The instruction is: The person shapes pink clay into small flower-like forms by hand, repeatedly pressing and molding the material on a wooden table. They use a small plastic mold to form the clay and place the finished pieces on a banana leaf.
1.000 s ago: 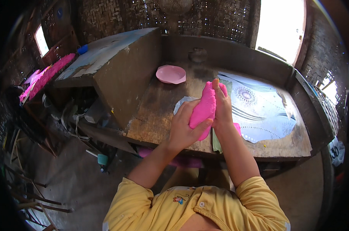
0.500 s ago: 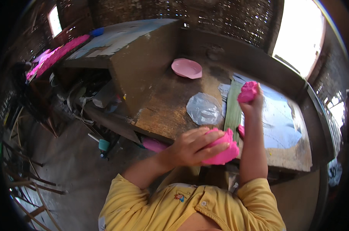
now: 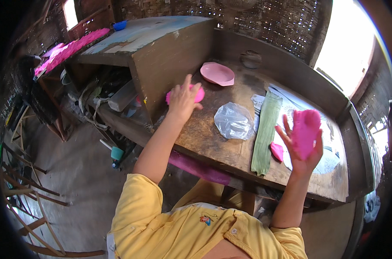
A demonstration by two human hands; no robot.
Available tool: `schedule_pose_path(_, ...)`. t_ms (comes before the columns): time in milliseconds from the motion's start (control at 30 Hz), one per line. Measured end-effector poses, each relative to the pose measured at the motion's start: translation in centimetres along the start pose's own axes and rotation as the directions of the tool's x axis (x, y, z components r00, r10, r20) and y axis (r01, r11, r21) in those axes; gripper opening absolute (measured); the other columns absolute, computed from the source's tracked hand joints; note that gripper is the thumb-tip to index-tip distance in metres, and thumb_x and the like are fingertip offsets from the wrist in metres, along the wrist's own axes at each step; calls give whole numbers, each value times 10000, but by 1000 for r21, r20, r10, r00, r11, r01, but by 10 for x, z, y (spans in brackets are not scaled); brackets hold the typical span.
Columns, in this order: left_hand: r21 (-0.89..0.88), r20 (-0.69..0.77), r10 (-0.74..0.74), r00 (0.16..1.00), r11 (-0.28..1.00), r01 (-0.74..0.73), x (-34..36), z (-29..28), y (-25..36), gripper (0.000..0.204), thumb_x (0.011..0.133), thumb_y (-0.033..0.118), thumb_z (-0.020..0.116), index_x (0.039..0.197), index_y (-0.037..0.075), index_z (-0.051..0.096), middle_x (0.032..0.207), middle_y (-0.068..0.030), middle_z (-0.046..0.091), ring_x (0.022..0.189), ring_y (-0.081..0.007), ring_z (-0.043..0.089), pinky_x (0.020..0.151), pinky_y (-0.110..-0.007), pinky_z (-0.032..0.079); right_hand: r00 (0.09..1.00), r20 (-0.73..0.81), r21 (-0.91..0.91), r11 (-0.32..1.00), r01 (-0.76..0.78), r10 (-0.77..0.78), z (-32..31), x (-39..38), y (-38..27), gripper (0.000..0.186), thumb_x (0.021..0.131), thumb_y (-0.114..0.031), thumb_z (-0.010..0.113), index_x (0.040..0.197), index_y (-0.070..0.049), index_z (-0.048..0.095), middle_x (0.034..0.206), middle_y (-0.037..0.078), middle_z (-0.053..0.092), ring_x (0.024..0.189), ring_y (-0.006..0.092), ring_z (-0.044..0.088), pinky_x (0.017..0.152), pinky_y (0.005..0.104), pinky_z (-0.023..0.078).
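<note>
My left hand [image 3: 181,103] reaches over the table's left part, beside the wooden box. Its fingers are spread over a bright pink dough lump [image 3: 197,94], partly hidden beneath them and resting by the box's side. On the right, my right hand [image 3: 307,163] is raised with a larger flattened lump of pink dough [image 3: 306,131] against its palm, thumb and fingers around its edges. Below and left of it, a small pink piece of dough [image 3: 277,151] lies at the edge of a long green leaf strip [image 3: 266,129]. A crumpled clear plastic bag [image 3: 233,121] lies between my hands.
A pink oval dish [image 3: 217,74] stands at the back of the wooden table [image 3: 200,138]. Blue-white patterned sheets [image 3: 330,162] lie under the leaf's right side. The tall wooden box [image 3: 174,56] bounds the left. Far left, a person [image 3: 29,82] stands by pink material [image 3: 75,49].
My left hand has moved away to the far left with its dough lump, now low beside the box. My right hand has come nearer and turned, showing its dough flattened across the palm.
</note>
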State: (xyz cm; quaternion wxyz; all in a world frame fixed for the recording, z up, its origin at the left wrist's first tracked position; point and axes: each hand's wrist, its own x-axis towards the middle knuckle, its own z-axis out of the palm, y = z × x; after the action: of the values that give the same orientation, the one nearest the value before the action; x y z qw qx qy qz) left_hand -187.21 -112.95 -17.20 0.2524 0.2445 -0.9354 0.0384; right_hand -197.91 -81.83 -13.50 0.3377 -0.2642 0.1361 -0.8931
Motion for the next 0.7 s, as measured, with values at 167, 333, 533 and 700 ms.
schedule_pose_path(167,2,61,-56,997,998,56,7,11,6,958,512,570,726,1318,187,378,1451,-97,85,1252,-377,216,941,-579,261,984,175,-53,998,-34,43,-1,-20,12,672,844,-249,546,1384,-96,176,1375,223,238,1182,354,377,871,509,444)
schedule_pose_path(333,-923,-356,4,934,157,-352,-36,-38,94,1014,685,749,400,1387,50,187,1450,-203,49,1337,-371,40,1050,-502,88,982,11,-658,739,147,-186,33,-27,49,692,807,-346,590,1318,6,285,1271,204,401,1029,259,521,821,356,477)
schedule_pose_path(533,-736,-671,-61,739,177,-653,-80,-34,164,1032,722,786,87,1388,0,141,1414,-307,44,1332,-410,31,1054,-493,4,878,395,-838,287,465,-269,19,-38,84,511,802,-446,563,927,49,568,836,131,581,742,201,558,669,279,423)
schedule_pose_path(700,-750,-660,95,745,-32,-660,-98,-15,178,1024,715,792,69,1391,28,161,1411,-312,48,1332,-410,36,1048,-509,5,960,56,-853,487,188,-273,4,-52,77,438,875,-403,477,731,5,547,682,46,532,603,103,466,547,246,371)
